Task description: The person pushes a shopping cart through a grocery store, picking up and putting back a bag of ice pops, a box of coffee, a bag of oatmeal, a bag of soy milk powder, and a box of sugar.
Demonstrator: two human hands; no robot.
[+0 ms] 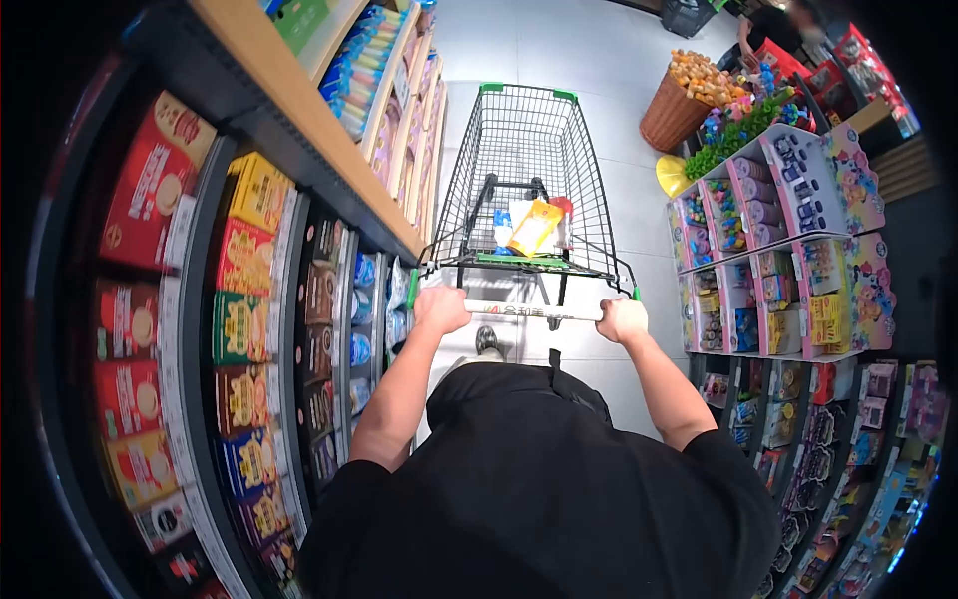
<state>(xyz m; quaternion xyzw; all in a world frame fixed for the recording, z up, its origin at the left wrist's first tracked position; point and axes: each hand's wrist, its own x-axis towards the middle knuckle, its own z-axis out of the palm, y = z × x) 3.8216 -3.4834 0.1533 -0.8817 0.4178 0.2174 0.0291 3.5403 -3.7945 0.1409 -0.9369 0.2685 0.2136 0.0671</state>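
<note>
A wire shopping cart (pixel 594 165) with green corner pieces stands directly in front of me. My left hand (pixel 441 310) is closed round the left end of its handle (pixel 514 310), and my right hand (pixel 624 320) is closed round the right end. Inside the basket, near the handle, lie a yellow packet (pixel 536 228) and a blue and white packet (pixel 502 230), with something white and something red beside them. Both hands are well apart from these packets.
Shelves of boxed goods (pixel 244 329) line the left side. On the right stand a display of small toys (pixel 763 200), lower shelves and a wicker basket (pixel 671 115) of orange-brown items. Another person (pixel 773 32) is at the top right. Grey floor tiles (pixel 489 40) run ahead.
</note>
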